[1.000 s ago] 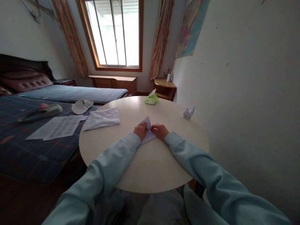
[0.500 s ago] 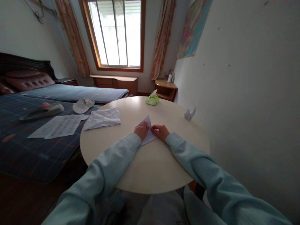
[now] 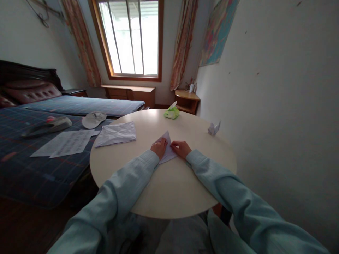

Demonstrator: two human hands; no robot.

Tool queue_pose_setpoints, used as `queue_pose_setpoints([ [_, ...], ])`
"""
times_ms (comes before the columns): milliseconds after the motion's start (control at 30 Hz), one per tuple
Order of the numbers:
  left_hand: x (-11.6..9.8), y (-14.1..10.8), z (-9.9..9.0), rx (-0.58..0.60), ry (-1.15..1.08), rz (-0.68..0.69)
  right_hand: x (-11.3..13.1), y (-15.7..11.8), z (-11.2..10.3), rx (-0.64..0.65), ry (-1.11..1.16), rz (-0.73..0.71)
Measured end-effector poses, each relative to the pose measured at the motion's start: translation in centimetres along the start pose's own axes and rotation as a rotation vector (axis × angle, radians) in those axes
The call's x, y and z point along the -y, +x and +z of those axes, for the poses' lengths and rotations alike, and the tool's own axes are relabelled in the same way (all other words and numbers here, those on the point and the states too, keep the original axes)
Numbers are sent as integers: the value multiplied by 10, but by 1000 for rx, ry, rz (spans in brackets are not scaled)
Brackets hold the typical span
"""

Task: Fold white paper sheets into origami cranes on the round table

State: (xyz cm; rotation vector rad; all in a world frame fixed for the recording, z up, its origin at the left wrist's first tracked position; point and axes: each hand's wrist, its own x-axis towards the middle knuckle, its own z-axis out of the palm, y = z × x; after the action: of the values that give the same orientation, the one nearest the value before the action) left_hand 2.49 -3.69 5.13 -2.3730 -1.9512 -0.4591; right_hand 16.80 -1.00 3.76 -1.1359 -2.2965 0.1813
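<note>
A folded white paper (image 3: 167,153) with a pointed top lies on the round cream table (image 3: 169,194), between my hands. My left hand (image 3: 159,147) rests on its left part, fingers bent and pressed onto the sheet. On the other side, my right hand (image 3: 181,149) pinches the paper's right edge between thumb and fingers. The fingertips of the two hands are close together but apart. Part of the paper is hidden under my left hand.
Creased white sheets (image 3: 116,134) lie at the table's left edge. A green tissue pack (image 3: 172,112) stands at the far edge, a folded paper piece (image 3: 214,128) at the right. Beside the table, a bed (image 3: 53,176) holds printed sheets (image 3: 71,141) and a cap (image 3: 93,120).
</note>
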Motion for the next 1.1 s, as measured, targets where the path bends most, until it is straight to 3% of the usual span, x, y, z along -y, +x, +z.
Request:
queue_pose_setpoints([
  [333,2,-1,6,-15,-29,146,-1,-1,1,-33,-62,26],
  [633,4,1,5,-58,-141,87,-2,0,1,-41,-72,7],
  [800,5,2,8,-67,-87,156,-2,0,2,-22,-49,-62],
  [967,8,1,10,-192,-134,315,1,-1,0,-23,-62,-72],
  [1100,10,0,11,-274,-163,352,4,-2,-1,-30,-110,-20],
])
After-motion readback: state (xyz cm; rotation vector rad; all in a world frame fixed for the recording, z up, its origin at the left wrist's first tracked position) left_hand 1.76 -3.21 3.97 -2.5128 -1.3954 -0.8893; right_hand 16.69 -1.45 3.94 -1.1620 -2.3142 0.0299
